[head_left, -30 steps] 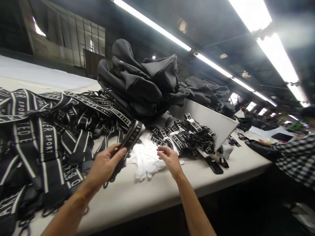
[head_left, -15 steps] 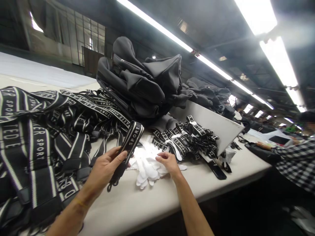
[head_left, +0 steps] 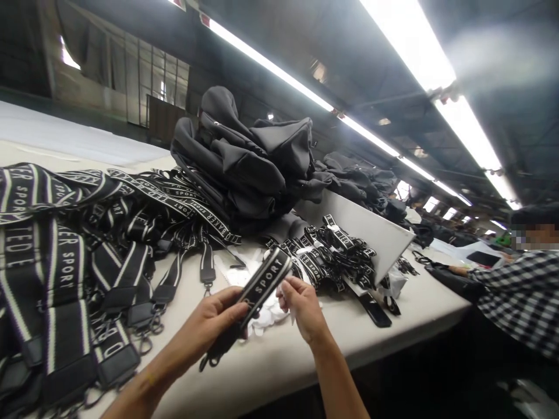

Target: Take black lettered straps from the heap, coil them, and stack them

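Got a folded black strap (head_left: 262,282) with white stripes and "SPORT" printed on it, held up just above the table (head_left: 279,361) edge in front of me. My left hand (head_left: 209,326) is wrapped around its lower half, thumb on top, clip end dangling below. My right hand (head_left: 303,305) is right beside the strap's upper end, fingers pinched on a small white piece. Under both hands sits a little heap of white tags (head_left: 266,314). Big pile of the same straps (head_left: 87,233) to my left, smaller bundle (head_left: 336,250) past my right hand, dark bags (head_left: 244,157) stacked behind.
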Demonstrator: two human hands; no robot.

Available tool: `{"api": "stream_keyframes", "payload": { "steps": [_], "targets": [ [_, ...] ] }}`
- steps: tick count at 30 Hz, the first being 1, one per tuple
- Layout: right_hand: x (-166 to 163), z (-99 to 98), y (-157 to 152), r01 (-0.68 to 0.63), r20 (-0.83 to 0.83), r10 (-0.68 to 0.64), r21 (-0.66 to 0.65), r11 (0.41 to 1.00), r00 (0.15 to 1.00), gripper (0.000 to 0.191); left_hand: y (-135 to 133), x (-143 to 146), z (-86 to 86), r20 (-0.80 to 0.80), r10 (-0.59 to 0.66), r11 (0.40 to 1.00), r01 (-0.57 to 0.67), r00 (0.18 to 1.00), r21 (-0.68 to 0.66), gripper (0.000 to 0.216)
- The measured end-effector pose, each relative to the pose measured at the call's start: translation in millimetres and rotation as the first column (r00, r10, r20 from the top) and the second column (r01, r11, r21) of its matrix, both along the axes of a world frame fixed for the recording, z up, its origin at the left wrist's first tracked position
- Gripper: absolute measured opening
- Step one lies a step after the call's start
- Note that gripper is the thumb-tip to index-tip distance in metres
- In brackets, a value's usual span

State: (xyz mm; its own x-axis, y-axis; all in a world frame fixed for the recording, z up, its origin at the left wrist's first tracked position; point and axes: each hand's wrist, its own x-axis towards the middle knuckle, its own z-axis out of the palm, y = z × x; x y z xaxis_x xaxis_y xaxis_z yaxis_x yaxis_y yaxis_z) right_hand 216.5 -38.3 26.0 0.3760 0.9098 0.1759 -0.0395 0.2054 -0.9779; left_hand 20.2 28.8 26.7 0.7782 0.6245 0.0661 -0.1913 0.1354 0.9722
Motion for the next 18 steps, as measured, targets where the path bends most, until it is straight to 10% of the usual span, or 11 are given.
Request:
{"api": "stream_keyframes", "payload": {
  "steps": [6,11,18],
  "targets": [
    [-23,-16.5,-18,-0.055,-0.067,0.053,-0.028,0.998,0.996,0.033,-23,17,-5.3,0.020,-0.131,0.991,0.131,0.991,-0.028,0.071],
    [-24,-21.2,-32,-0.097,0.010,0.098,-0.080,0.992,0.995,0.033,-24,13,-7.5,0.034,-0.180,0.983,0.179,0.983,0.049,0.048],
    [-32,-14.8,-58,-0.127,0.055,0.134,-0.123,0.984,0.989,0.018,-17,21,-31.1,-0.199,0.049,0.961,0.008,0.979,0.277,0.043]
  ]
}}
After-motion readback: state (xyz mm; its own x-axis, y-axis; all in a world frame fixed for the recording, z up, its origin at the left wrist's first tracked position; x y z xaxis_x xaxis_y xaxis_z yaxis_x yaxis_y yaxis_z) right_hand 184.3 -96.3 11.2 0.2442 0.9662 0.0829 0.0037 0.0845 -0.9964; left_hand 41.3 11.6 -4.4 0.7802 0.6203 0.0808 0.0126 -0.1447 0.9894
